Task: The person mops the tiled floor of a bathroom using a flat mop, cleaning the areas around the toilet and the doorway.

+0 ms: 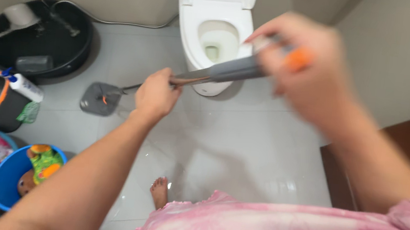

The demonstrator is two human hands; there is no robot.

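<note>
The left arm runs bare from the lower left up toward the middle, nearly straight, and the left hand (156,94) is curled in a fist, knuckles up, closed round a thin shaft. The right hand (300,69), higher and blurred, is clenched too, forearm bare down to a pink sleeve. A bare foot (159,191) shows below.

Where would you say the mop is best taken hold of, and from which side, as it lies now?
Probably on its long grey handle, which slants up from the flat grey mop head on the floor tiles. The left hand wraps the thin metal shaft from above; the right hand closes on the thicker grey part by the orange end. Two spread grips from above suit a long, tilted pole.
</note>
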